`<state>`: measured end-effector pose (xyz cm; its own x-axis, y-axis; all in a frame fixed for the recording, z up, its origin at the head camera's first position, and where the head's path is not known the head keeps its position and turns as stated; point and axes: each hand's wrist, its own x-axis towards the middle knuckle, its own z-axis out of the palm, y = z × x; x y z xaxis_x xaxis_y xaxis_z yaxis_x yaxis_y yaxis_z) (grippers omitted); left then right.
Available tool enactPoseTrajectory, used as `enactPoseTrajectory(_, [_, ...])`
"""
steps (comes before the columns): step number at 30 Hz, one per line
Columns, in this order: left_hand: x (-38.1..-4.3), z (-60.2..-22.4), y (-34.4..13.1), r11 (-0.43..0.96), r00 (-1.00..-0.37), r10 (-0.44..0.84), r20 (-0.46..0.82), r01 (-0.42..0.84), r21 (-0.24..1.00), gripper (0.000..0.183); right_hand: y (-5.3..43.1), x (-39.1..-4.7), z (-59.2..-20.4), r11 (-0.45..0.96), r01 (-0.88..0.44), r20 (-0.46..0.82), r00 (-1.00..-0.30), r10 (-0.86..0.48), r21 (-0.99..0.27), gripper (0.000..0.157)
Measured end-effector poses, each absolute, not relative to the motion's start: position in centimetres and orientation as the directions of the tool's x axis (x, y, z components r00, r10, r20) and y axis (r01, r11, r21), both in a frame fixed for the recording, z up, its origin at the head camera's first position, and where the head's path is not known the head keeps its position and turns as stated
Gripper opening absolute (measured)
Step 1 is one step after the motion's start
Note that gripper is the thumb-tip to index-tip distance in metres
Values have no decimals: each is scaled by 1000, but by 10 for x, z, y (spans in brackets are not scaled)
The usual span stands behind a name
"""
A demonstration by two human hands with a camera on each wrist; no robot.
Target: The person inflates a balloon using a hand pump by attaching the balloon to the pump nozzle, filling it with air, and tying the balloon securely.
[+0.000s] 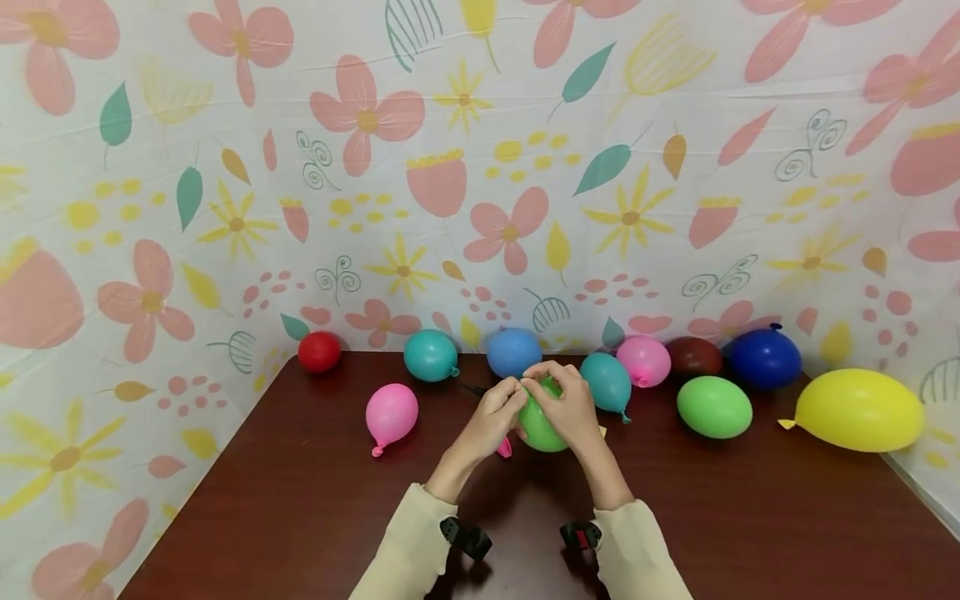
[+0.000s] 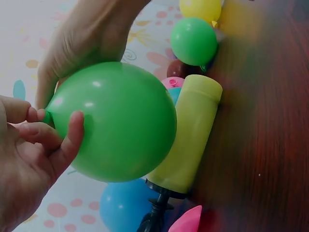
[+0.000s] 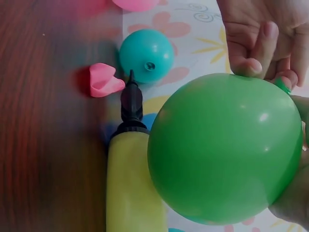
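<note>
An inflated green balloon point(image 1: 542, 429) point(image 2: 120, 125) point(image 3: 227, 150) is held up over the table between both hands. My left hand point(image 1: 489, 423) point(image 2: 29, 164) point(image 3: 263, 43) pinches its neck between thumb and fingers, with one fingertip against the balloon's side. My right hand point(image 1: 573, 408) point(image 2: 91, 43) point(image 3: 292, 200) curls round the other side, its fingertips meeting the left ones at the neck. Beyond the balloon lies a yellow hand pump point(image 2: 190, 130) point(image 3: 135, 188) with a black nozzle end. Near that end is a limp pink balloon point(image 1: 505, 447) point(image 2: 187, 221) point(image 3: 104, 81).
Several inflated balloons line the back of the brown table point(image 1: 300, 508), among them a red balloon point(image 1: 318, 352) at far left and a yellow balloon point(image 1: 858, 410) at far right. A pink balloon point(image 1: 392, 413) lies left of the hands. Flower-printed cloth point(image 1: 450, 275) hangs behind.
</note>
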<state>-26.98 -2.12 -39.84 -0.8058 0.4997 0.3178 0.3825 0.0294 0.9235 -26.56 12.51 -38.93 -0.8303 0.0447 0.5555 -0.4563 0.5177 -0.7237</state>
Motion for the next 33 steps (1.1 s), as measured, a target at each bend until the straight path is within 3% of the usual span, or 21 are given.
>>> enactPoseTrajectory(4, [-273,-398,-21,30,-823,470,320,377,926,31,123,-268,-395,563,-501,619,-785,25,-657,6])
enactPoseTrajectory(10, [-279,-399,-28,6,-861,400,315,347,938,30,123,-272,-399,540,-650,714,-689,-124,-534,11])
enactPoseTrajectory(16, [-281,-399,-32,34,-850,435,298,346,937,29,124,-276,-401,501,-671,726,-678,-116,-547,12])
enactPoseTrajectory(20, [-282,-396,-33,38,-847,429,315,366,930,29,122,-276,-400,540,-677,753,-648,-115,-500,4])
enactPoseTrajectory(26, [-287,-391,-39,1,-851,429,304,337,942,29,122,-275,-399,565,-697,771,-617,-159,-441,6])
enactPoseTrajectory(28, [-288,-390,-41,-40,-852,436,290,304,952,28,124,-274,-396,527,-711,747,-635,-196,-466,6])
enactPoseTrajectory(33, [-285,-394,-45,-106,-847,458,270,250,962,29,129,-271,-393,389,-639,570,-769,-290,-664,6])
